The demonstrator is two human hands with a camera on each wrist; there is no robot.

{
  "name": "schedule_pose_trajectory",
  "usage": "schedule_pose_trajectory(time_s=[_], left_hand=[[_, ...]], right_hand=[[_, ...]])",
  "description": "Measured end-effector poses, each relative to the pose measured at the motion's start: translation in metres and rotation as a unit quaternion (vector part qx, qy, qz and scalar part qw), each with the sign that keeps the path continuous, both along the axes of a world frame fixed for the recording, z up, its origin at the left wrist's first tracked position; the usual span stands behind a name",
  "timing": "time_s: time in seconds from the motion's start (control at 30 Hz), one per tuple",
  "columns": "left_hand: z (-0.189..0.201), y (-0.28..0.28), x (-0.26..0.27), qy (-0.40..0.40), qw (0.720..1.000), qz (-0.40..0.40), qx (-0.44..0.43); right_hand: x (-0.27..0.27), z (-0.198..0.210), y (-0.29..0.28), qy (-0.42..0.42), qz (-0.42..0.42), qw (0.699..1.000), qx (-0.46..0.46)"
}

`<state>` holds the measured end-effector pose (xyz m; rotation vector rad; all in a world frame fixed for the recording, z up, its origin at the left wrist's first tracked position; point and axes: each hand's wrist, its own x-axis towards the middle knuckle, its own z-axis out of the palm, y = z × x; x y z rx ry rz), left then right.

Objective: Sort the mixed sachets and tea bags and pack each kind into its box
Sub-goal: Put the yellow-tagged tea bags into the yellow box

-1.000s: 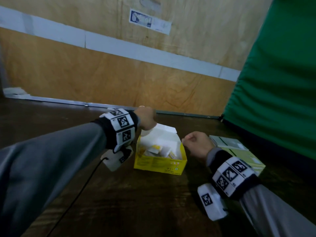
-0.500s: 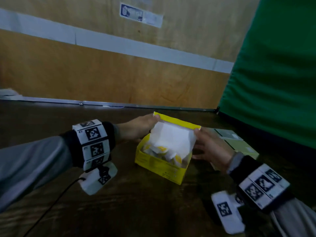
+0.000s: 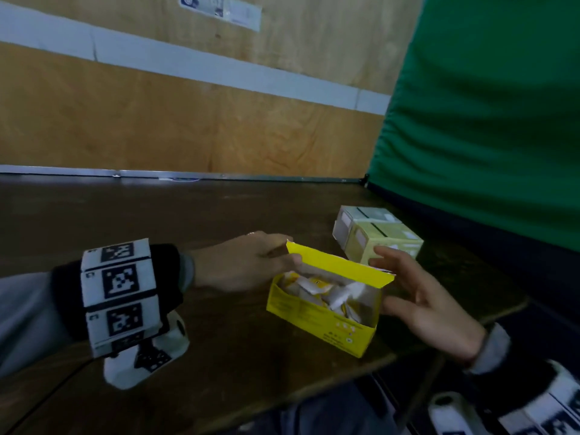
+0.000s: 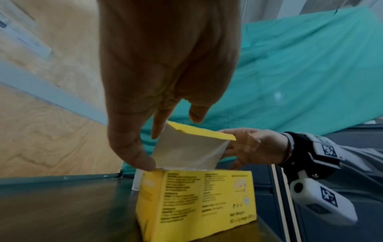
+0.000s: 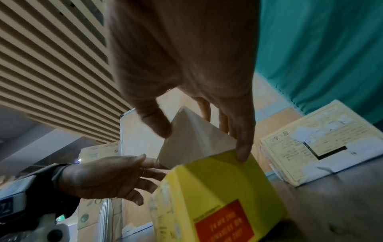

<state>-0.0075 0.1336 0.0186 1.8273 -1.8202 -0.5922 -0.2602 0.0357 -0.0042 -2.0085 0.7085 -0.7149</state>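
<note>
A yellow box (image 3: 320, 321) stands on the dark table, filled with white and yellow tea bags (image 3: 320, 290). Its lid (image 3: 339, 266) hangs half lowered over the opening. My left hand (image 3: 244, 262) pinches the lid's left end; in the left wrist view the thumb is in front of the lid (image 4: 186, 150) and the index finger behind it. My right hand (image 3: 423, 296) holds the lid's right end. In the right wrist view its thumb lies on the lid's (image 5: 192, 139) white inner face and its fingers on the outer side.
A pale green box (image 3: 376, 237), closed, sits just behind the yellow one to the right. The table's (image 3: 188, 221) front edge runs close under the yellow box's right corner. A green cloth (image 3: 486, 120) hangs at the right, a plywood wall behind.
A second ago both hands were fists beside the box with its lid up. They took the lid's ends, and it has tipped down over the tea bags.
</note>
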Motion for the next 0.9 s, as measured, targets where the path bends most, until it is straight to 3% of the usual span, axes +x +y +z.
schedule_pose_trajectory(time_s=[0.1,0.3,0.53,0.7,0.9], left_hand=[[0.002,0.0,-0.005,0.0,1.0,0.006,-0.021],[-0.001,-0.001,-0.012,-0.05,0.998,-0.003,-0.024],[-0.011,0.003,-0.022,-0.2,0.978,-0.054,0.003],[-0.012,0.0,-0.028,-0.212,0.975,-0.066,0.009],[-0.012,-0.017,-0.047,-0.197,0.977,-0.079,0.015]], right_hand=[[-0.011,0.004,0.01,0.007,0.033,0.999,-0.039],[-0.018,-0.017,0.011,0.023,-0.012,0.977,-0.214],[-0.02,-0.033,0.015,0.098,-0.014,0.959,-0.267],[-0.023,-0.045,0.019,0.216,-0.005,0.923,-0.319],[-0.031,-0.045,-0.003,0.173,-0.054,0.918,-0.352]])
